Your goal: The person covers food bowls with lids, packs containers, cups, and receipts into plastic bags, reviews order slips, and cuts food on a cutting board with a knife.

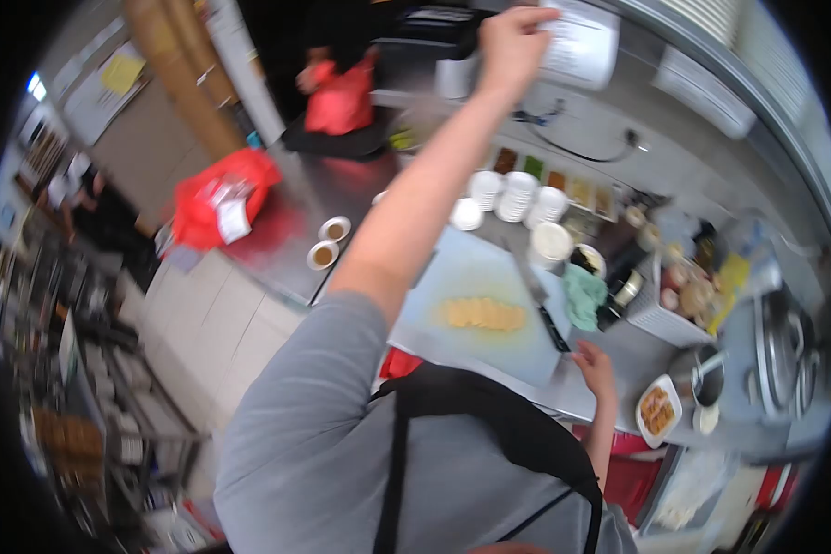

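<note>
My left hand [511,48] is raised at the top, its fingers pinched at the edge of a white printed paper [582,44]. Low on the right, my right hand [594,369] has its fingers apart, just off the black handle of a knife [552,328]. That knife lies along the right side of a pale cutting board [443,268]. On the board, a row of yellowish sliced food [485,314] sits in the middle, with a yellow stain around it. A green cloth [584,295] lies beside the knife.
Stacked white cups [517,196] and sauce trays stand behind the board. A white basket [669,314] and a dish of food [658,411] are at right. Two sauce cups [323,255] and a red bag [223,198] sit at left. Another person holds a red bag [340,100].
</note>
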Motion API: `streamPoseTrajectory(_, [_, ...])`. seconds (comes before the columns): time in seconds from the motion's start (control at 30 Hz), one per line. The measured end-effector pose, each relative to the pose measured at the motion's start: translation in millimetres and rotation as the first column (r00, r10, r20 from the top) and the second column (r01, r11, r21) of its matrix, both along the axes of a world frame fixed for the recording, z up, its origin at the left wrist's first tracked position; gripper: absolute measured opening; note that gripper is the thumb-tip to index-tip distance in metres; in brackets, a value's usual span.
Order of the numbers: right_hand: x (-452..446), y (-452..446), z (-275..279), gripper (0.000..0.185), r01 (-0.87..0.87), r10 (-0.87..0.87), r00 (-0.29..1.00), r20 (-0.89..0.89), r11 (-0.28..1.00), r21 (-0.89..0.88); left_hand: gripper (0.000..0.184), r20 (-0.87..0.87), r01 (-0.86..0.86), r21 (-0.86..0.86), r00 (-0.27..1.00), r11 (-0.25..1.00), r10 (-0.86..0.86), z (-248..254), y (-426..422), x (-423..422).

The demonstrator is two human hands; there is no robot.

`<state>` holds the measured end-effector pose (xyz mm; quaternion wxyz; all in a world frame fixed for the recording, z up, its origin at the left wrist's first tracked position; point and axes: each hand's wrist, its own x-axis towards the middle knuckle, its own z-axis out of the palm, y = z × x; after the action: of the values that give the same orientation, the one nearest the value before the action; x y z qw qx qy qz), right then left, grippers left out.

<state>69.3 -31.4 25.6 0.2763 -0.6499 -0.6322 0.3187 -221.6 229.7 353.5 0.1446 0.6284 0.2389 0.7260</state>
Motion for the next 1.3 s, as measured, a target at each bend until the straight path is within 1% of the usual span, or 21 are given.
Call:
streamPoseTrajectory(0.03, [-3.6, 1.3, 5.8, 0.037, -0.007, 0.007, 1.000, 0.020, 1.000, -0.012, 0.033, -0.021, 0.063, 0.006, 0.998, 0.998, -0.062, -3.1, 11.3, -6.5])
streamPoseTrajectory(0.1, [-11.9, 6.8, 17.2, 0.035, -0.067, 0.071, 0.995, 0.074, 0.996, -0.058, 0.032, 0.070, -0.154, 0.095, 0.986, 0.983, 0.148, 6.6, -0.2, -5.4])
streamPoseTrajectory(0.27, [-25.3, 27.7, 30.5, 0.032, -0.129, 0.136, 0.987, 0.091, 0.988, -0.084, 0.020, 0.179, -0.153, 0.158, 0.976, 0.975, 0.124, -0.2, -9.9, -32.9])
streamPoseTrajectory(0.33, [-27.6, 38.4, 26.9, 0.031, -0.148, 0.149, 0.988, 0.038, 0.989, -0.025, 0.016, 0.137, -0.151, 0.042, 0.980, 0.988, 0.144, -18.8, -25.4, -67.1])
streamPoseTrajectory(0.43, [-37.0, 51.7, 32.1, 0.032, -0.181, 0.181, 0.981, 0.064, 0.983, -0.020, 0.019, 0.073, -0.319, -0.051, 0.944, 0.946, 0.322, -78.4, -46.9, -136.0])
streamPoseTrajectory(0.47, [-35.7, 57.2, 27.4, 0.032, -0.203, 0.204, 0.973, 0.109, 0.979, -0.015, 0.019, 0.011, -0.415, -0.185, 0.906, 0.891, 0.424, -102.1, -57.7, -162.9])
streamPoseTrajectory(0.5, [-35.9, 63.2, 24.5, 0.032, -0.215, 0.216, 0.971, 0.101, 0.976, -0.025, 0.018, 0.100, -0.409, -0.239, 0.892, 0.881, 0.441, -135.4, -59.6, -191.1])
streamPoseTrajectory(0.63, [-50.1, 70.1, 31.8, 0.033, -0.231, 0.236, 0.957, 0.167, 0.972, -0.050, 0.023, -0.183, -0.814, -0.370, 0.535, 0.447, 0.825, -235.2, -103.9, -334.9])
streamPoseTrajectory(0.67, [-52.3, 72.4, 31.6, 0.033, -0.214, 0.221, 0.963, 0.157, 0.975, -0.056, 0.022, -0.103, -0.810, -0.437, 0.478, 0.392, 0.872, -256.0, -109.1, -379.0])
streamPoseTrajectory(0.73, [-59.9, 74.8, 33.6, 0.033, -0.192, 0.201, 0.969, 0.145, 0.979, -0.075, 0.033, -0.059, -0.911, -0.372, 0.217, 0.180, 0.974, -237.4, -140.1, -423.7])
streamPoseTrajectory(0.77, [-65.2, 75.8, 34.6, 0.033, -0.188, 0.197, 0.969, 0.149, 0.979, -0.076, 0.033, -0.130, -0.954, -0.292, -0.039, -0.076, 0.991, -251.3, -138.4, -464.8])
streamPoseTrajectory(0.8, [-71.0, 77.2, 35.5, 0.034, -0.183, 0.197, 0.965, 0.170, 0.979, -0.094, 0.049, -0.134, -0.921, -0.369, -0.082, -0.126, 0.988, -260.6, -137.9, -504.8])
streamPoseTrajectory(0.83, [-78.2, 79.0, 36.3, 0.034, -0.180, 0.199, 0.962, 0.190, 0.977, -0.113, 0.049, -0.135, -0.919, -0.373, -0.080, -0.125, 0.988, -255.0, -139.2, -514.9])
streamPoseTrajectory(0.9, [-94.2, 82.6, 40.0, 0.034, -0.170, 0.193, 0.964, 0.185, 0.977, -0.132, 0.064, -0.342, -0.750, -0.599, -0.080, -0.283, 0.936, -245.9, -136.7, -536.4])
streamPoseTrajectory(0.93, [-101.8, 84.3, 41.4, 0.034, -0.161, 0.186, 0.967, 0.176, 0.976, -0.149, 0.076, -0.454, -0.664, -0.670, 0.010, -0.333, 0.891, -249.0, -132.2, -548.7])
streamPoseTrajectory(0.97, [-109.3, 86.5, 42.2, 0.034, -0.157, 0.183, 0.966, 0.181, 0.976, -0.152, 0.076, -0.455, -0.662, -0.672, 0.015, -0.332, 0.890, -262.9, -124.8, -569.4])
streamPoseTrajectory(1.03, [-122.3, 91.4, 44.1, 0.034, -0.158, 0.184, 0.972, 0.143, 0.972, -0.173, 0.055, -0.180, -0.343, -0.939, 0.489, -0.002, 0.853, -308.8, -110.2, -608.1])
streamPoseTrajectory(1.07, [-128.5, 93.6, 45.6, 0.034, -0.154, 0.182, 0.972, 0.151, 0.972, -0.180, 0.055, -0.181, -0.334, -0.942, 0.493, -0.007, 0.851, -325.0, -108.8, -612.1])
streamPoseTrajectory(1.13, [-139.2, 97.9, 48.7, 0.034, -0.157, 0.184, 0.973, 0.138, 0.969, -0.188, 0.036, 0.178, -0.072, -0.947, 0.695, 0.314, 0.697, -345.6, -116.5, -607.9])
streamPoseTrajectory(1.23, [-147.5, 105.4, 52.0, 0.034, -0.151, 0.186, 0.970, 0.156, 0.966, -0.209, 0.033, 0.332, -0.024, -0.891, 0.648, 0.454, 0.685, -358.4, -126.7, -585.7])
streamPoseTrajectory(1.3, [-146.4, 112.3, 46.7, 0.034, -0.157, 0.189, 0.971, 0.144, 0.965, -0.208, 0.039, 0.294, -0.059, -0.901, 0.647, 0.431, 0.703, -360.3, -135.0, -574.6])
